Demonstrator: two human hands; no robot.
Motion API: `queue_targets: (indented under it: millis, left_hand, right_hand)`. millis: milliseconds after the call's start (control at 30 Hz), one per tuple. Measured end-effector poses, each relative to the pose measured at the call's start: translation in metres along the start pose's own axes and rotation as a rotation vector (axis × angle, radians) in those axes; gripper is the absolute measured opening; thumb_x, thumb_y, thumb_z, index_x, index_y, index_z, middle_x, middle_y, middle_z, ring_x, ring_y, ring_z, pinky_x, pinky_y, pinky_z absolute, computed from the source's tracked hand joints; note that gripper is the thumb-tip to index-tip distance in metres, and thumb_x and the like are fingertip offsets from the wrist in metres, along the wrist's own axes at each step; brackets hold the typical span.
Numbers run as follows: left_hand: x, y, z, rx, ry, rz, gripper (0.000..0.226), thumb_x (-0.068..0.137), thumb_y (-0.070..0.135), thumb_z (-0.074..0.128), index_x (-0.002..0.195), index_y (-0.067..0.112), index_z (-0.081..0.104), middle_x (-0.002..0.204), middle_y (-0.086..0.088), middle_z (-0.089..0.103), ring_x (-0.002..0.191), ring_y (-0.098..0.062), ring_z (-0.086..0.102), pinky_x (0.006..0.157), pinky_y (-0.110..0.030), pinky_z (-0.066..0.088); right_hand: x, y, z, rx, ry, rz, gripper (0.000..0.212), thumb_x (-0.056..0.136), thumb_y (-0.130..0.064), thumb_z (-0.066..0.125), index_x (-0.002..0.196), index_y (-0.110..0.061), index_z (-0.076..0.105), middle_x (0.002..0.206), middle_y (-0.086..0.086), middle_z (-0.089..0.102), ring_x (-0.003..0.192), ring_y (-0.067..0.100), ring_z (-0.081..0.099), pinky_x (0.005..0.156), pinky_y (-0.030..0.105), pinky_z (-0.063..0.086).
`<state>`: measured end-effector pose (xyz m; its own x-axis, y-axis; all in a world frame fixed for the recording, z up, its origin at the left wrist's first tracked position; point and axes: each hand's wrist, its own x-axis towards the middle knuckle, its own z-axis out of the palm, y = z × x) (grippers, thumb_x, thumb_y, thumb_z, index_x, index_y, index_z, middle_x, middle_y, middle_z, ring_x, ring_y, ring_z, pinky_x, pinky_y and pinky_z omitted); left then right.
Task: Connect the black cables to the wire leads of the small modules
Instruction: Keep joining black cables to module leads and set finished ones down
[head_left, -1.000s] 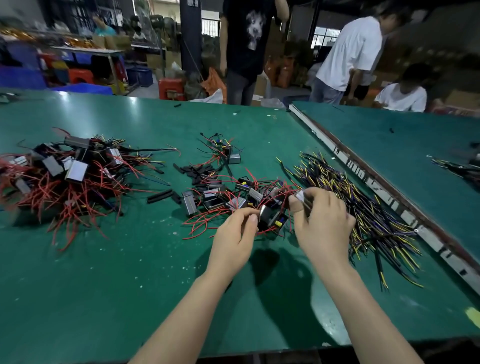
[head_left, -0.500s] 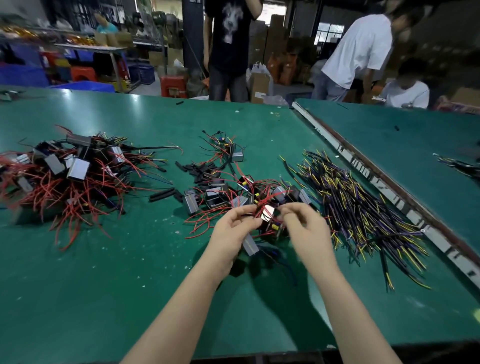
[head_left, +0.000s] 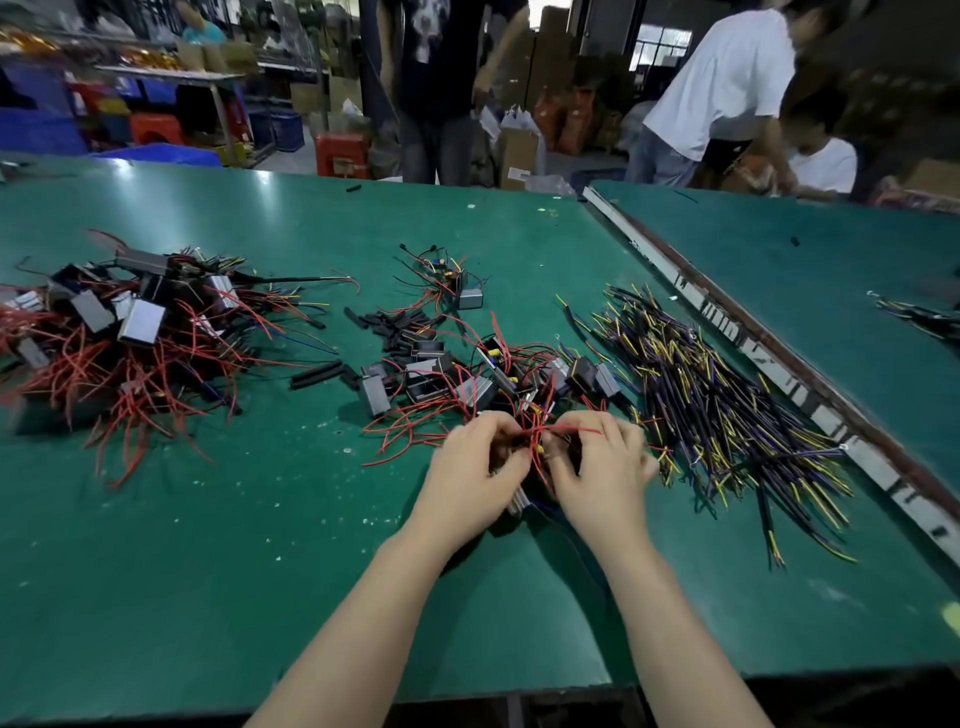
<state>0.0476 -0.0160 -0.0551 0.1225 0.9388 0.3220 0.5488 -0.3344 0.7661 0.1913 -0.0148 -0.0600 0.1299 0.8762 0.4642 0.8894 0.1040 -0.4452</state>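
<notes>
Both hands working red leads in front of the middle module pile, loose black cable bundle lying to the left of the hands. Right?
Not quite: the head view shows the black cable bundle to the right of the hands, not the left. The rest holds: left hand and right hand pinch red leads before the middle module pile.

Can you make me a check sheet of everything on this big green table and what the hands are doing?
Surface: green table, with small white specks.
Job's things: silver modules with red wires in the middle pile; black cables with yellow tips heaped at right.
Clutter: bigger heap of modules at left; loose black sleeves behind the middle pile.
Grippers: left hand and right hand both pinch red wires; a module shows under them.
Cables: tangled, none hanging off the edge.
Surroundings: second green table at right; people standing behind; boxes and crates.
</notes>
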Motion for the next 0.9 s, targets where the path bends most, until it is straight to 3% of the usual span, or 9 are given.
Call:
queue_targets:
  millis: [100,200,267,367,467,600,700,833,900]
  left_hand:
    - [0.003,-0.002,-0.003,0.12,0.176,0.006,0.007,0.089,0.029,0.061,0.089,0.023,0.063,0.093,0.004,0.055,0.095,-0.021,0.047,0.086,-0.035,0.037]
    - [0.0,-0.001,-0.005,-0.025,0.288,0.004,0.01,0.093,0.026,0.056,0.084,0.027,0.053,0.082,0.011,0.053,0.082,-0.014,0.051,0.078,-0.036,0.04]
    - [-0.001,0.001,-0.004,-0.13,0.259,0.008,0.015,0.094,0.025,0.054,0.082,0.03,0.048,0.071,0.011,0.055,0.067,-0.006,0.049,0.068,-0.031,0.039]
    - [-0.004,0.004,-0.002,-0.127,0.179,0.101,0.008,0.094,0.021,0.055,0.087,0.024,0.058,0.072,0.012,0.056,0.068,-0.007,0.05,0.068,-0.029,0.042]
    - [-0.004,0.007,-0.005,-0.016,0.264,0.164,0.015,0.092,0.023,0.054,0.095,0.016,0.067,0.083,0.016,0.058,0.082,-0.013,0.058,0.077,-0.042,0.047]
    - [-0.004,0.006,-0.012,-0.079,0.555,0.037,0.017,0.092,0.025,0.049,0.094,0.018,0.064,0.085,0.009,0.063,0.08,-0.02,0.06,0.078,-0.051,0.047]
    - [-0.002,0.003,-0.014,-0.224,0.621,-0.047,0.012,0.093,0.031,0.045,0.094,0.026,0.056,0.074,0.013,0.057,0.068,-0.014,0.051,0.075,-0.049,0.047]
    - [-0.003,0.007,-0.009,-0.121,0.471,0.194,0.016,0.093,0.021,0.05,0.099,0.013,0.063,0.07,0.015,0.054,0.062,0.002,0.047,0.063,-0.033,0.045]
    - [-0.003,0.007,-0.007,-0.068,0.407,0.282,0.015,0.092,0.016,0.053,0.1,0.013,0.066,0.075,0.017,0.055,0.065,0.003,0.048,0.063,-0.039,0.048]
  right_hand:
    - [-0.002,-0.002,0.0,0.083,0.062,-0.006,0.013,0.094,-0.033,0.054,0.098,-0.021,0.058,0.106,-0.01,0.058,0.111,0.017,0.04,0.076,0.026,0.011]
    - [-0.002,0.002,-0.002,0.101,0.044,0.051,0.014,0.092,-0.031,0.056,0.104,-0.023,0.054,0.1,-0.017,0.051,0.112,0.017,0.044,0.075,0.026,0.011]
    - [-0.003,0.003,-0.002,0.053,-0.058,0.013,0.03,0.088,-0.033,0.06,0.116,-0.027,0.052,0.106,-0.019,0.053,0.113,0.013,0.04,0.074,0.026,0.01]
    - [-0.005,0.002,0.0,-0.012,-0.095,-0.076,0.034,0.088,-0.037,0.061,0.12,-0.034,0.055,0.105,-0.017,0.057,0.106,0.014,0.037,0.073,0.027,0.011]
    - [-0.005,-0.002,-0.003,0.005,0.049,-0.055,0.014,0.091,-0.033,0.062,0.101,-0.026,0.069,0.099,-0.006,0.064,0.101,0.024,0.046,0.073,0.029,0.013]
    - [-0.001,0.001,-0.012,0.16,0.307,0.074,0.032,0.095,-0.033,0.047,0.093,-0.009,0.068,0.095,0.007,0.065,0.092,0.034,0.053,0.074,0.034,0.024]
    - [-0.005,-0.004,-0.014,0.226,0.135,-0.033,0.05,0.091,-0.055,0.034,0.113,-0.019,0.062,0.11,-0.007,0.06,0.108,0.018,0.045,0.079,0.029,0.02]
    - [-0.01,-0.009,-0.003,0.127,-0.097,-0.227,0.068,0.077,-0.07,0.042,0.131,-0.03,0.049,0.125,-0.02,0.045,0.121,0.007,0.029,0.084,0.025,0.016]
    - [-0.009,-0.007,0.001,0.099,-0.083,-0.206,0.056,0.078,-0.06,0.053,0.128,-0.034,0.053,0.126,-0.017,0.048,0.121,0.01,0.029,0.083,0.026,0.015]
